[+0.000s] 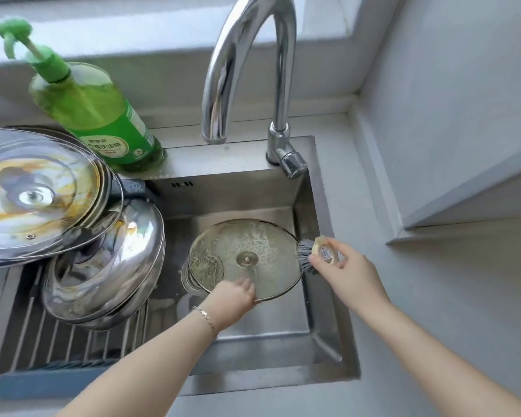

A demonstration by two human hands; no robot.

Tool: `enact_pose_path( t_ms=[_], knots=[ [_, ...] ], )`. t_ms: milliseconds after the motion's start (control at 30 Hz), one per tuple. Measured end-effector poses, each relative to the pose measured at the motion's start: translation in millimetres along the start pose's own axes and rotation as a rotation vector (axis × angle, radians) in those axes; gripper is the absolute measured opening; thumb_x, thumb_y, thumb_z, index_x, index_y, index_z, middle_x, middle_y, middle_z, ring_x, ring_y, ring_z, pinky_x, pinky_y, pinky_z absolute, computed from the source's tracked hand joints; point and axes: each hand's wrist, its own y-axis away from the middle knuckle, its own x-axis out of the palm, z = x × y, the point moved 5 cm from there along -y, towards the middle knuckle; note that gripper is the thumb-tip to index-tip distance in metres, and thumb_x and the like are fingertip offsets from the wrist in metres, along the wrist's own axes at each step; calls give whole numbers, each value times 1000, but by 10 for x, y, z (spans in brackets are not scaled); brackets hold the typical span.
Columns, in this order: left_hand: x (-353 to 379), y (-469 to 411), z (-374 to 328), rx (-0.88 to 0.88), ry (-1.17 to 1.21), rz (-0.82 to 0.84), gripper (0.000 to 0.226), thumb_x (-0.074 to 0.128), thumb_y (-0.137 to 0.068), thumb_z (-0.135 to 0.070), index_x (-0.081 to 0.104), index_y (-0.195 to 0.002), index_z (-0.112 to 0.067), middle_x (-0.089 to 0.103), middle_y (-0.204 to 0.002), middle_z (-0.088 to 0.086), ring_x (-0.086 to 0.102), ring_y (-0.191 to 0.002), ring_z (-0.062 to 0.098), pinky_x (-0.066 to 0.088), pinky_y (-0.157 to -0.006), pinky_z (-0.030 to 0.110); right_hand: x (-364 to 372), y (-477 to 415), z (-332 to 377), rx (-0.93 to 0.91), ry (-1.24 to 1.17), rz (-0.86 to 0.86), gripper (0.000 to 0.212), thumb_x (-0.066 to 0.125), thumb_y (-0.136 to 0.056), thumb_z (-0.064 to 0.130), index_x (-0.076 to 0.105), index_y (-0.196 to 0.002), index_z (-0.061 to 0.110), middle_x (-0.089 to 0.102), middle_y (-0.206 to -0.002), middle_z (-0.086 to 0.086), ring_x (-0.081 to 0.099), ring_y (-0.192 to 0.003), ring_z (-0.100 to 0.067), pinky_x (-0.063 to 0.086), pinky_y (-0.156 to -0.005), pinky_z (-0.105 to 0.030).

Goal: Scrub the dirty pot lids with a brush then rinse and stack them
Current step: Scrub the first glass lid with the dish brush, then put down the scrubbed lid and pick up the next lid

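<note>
Round soapy steel pot lid (247, 254): tilted inside the stainless sink basin (253, 341), near rim pinched in the grip of the left hand (233, 297). Pale round-headed brush with grey bristles (310, 255): held in the grip of the right hand (346, 269), bristles touching the lid's right rim. Stained lids (36, 194): piled on the wire rack (57, 341), left.

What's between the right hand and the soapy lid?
Only the brush: its grey bristles reach from the right hand to the lid rim. Head view shows it.
</note>
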Motion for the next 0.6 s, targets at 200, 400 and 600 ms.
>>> enact_pose_path(
  t_ms=[200, 400, 600],
  knots=[
    [303, -93, -4, -83, -194, 192, 50, 61, -82, -5, 49, -130, 5, 52, -133, 24, 51, -125, 30, 52, -84, 36, 224, -21, -16, 10, -74, 46, 48, 66, -82, 40, 55, -127, 27, 60, -73, 10, 58, -77, -10, 39, -65, -12],
    [373, -140, -96, -51, -134, 287, 39, 47, -89, 3, 45, -128, -1, 48, -131, 18, 48, -119, 32, 42, -87, 37, 454, 14, -56, 46, -56, 82, 53, 66, -80, 44, 53, -130, 29, 60, -78, 5, 61, -87, -17, 43, -70, -22],
    [-357, 116, 227, -329, 295, 109, 34, 44, -97, -36, 60, -120, -16, 64, -118, 7, 59, -110, 27, 47, -89, 34, 581, 112, 179, 51, -86, 86, 48, 62, -83, 46, 56, -126, 28, 66, -94, -1, 60, -99, -20, 38, -75, -26]
  ],
)
